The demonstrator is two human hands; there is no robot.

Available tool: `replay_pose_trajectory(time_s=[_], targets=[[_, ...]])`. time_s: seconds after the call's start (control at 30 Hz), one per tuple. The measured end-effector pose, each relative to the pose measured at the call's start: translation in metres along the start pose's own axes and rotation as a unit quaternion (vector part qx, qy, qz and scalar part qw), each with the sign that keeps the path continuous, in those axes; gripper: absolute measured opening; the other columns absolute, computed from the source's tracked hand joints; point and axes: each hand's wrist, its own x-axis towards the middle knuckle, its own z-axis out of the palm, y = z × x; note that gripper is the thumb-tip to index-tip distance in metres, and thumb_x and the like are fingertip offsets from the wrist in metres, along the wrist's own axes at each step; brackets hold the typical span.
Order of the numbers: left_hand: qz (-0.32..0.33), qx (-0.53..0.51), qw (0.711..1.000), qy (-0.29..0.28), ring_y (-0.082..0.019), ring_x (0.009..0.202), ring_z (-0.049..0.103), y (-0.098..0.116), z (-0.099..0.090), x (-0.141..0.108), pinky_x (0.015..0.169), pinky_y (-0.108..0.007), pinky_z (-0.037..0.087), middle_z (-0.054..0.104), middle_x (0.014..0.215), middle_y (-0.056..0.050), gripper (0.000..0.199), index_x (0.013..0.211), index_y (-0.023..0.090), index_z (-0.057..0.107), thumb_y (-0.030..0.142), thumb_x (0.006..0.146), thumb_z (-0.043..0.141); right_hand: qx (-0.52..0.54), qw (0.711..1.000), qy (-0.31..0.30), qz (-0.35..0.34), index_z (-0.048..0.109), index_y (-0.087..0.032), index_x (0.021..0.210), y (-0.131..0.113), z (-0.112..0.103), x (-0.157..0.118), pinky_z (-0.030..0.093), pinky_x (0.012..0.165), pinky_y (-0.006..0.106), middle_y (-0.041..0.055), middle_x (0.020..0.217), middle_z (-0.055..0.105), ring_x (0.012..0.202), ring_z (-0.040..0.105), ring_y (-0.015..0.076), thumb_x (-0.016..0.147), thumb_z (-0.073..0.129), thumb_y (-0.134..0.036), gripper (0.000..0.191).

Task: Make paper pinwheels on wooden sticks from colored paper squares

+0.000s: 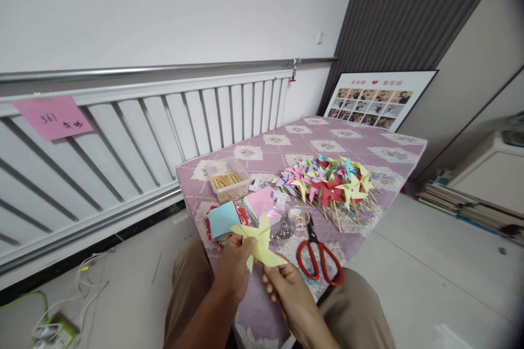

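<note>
A pale yellow paper pinwheel (262, 248) is held up over the near end of the table. My left hand (237, 264) pinches its left side, thumb on the folded paper near the centre. Below the lower right blade, my right hand (292, 289) is closed around a thin wooden stick (284, 313), mostly hidden by the fingers. Whether stick and paper are joined cannot be seen. Just beyond the hands lie stacked blue and red paper squares (224, 221), pink sheets (264, 204), small metal pins (282, 232) and a small round tub (298, 219).
Red-handled scissors (320, 259) lie to the right. A clear plastic box (229, 180) of wooden sticks stands at the left. Several finished pinwheels (327, 182) are heaped farther back on the patterned tablecloth (262, 152). A white radiator (196, 120) runs along the wall.
</note>
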Motion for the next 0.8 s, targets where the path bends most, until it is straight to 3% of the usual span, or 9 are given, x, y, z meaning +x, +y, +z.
replay_pose_trajectory(time_s=[0.1, 0.2, 0.43, 0.6, 0.8], targets=[[0.024, 0.032, 0.998, 0.050, -0.010, 0.052, 0.043, 0.003, -0.011, 0.012, 0.051, -0.023, 0.034, 0.056, 0.061, 0.003, 0.015, 0.073, 0.017, 0.060, 0.030, 0.070, 0.068, -0.072, 0.996, 0.001, -0.053, 0.059, -0.020, 0.081, 0.011, -0.011, 0.000, 0.034, 0.052, 0.023, -0.0062, 0.061, 0.045, 0.054, 0.041, 0.0113, 0.073, 0.068, -0.054, 0.036], [0.027, 0.044, 0.996, 0.077, -0.010, 0.056, 0.047, 0.007, -0.019, 0.021, 0.053, -0.023, 0.036, 0.059, 0.070, 0.002, 0.020, 0.082, 0.017, 0.061, 0.031, 0.070, 0.069, -0.147, 0.985, 0.019, -0.089, 0.057, -0.020, 0.072, 0.024, -0.021, 0.000, 0.036, 0.057, 0.025, -0.0045, 0.063, 0.044, 0.058, 0.042, 0.0132, 0.076, 0.064, -0.052, 0.033], [0.004, 0.032, 0.999, 0.032, -0.009, 0.061, 0.051, 0.001, -0.024, 0.026, 0.056, -0.021, 0.040, 0.059, 0.076, 0.003, 0.026, 0.091, 0.020, 0.055, 0.041, 0.077, 0.062, -0.198, 0.977, 0.023, -0.081, 0.052, -0.021, 0.068, 0.038, -0.028, 0.003, 0.038, 0.057, 0.025, -0.0041, 0.062, 0.041, 0.058, 0.041, 0.0143, 0.078, 0.057, -0.049, 0.031], [0.002, 0.087, 0.995, 0.053, -0.009, 0.061, 0.050, -0.003, -0.022, 0.026, 0.056, -0.020, 0.038, 0.056, 0.071, 0.003, 0.020, 0.084, 0.017, 0.056, 0.031, 0.073, 0.063, -0.191, 0.977, 0.026, -0.091, 0.052, -0.021, 0.066, 0.037, -0.027, 0.004, 0.039, 0.056, 0.024, -0.0041, 0.061, 0.042, 0.057, 0.041, 0.0141, 0.077, 0.056, -0.046, 0.027], [-0.005, 0.124, 0.991, 0.058, -0.009, 0.059, 0.047, -0.001, -0.011, 0.020, 0.057, -0.021, 0.041, 0.052, 0.066, 0.005, 0.023, 0.080, 0.018, 0.055, 0.036, 0.072, 0.065, -0.264, 0.956, 0.034, -0.127, 0.050, -0.020, 0.064, 0.049, -0.033, 0.007, 0.036, 0.057, 0.022, -0.0045, 0.060, 0.043, 0.058, 0.041, 0.0125, 0.073, 0.057, -0.029, 0.014]])
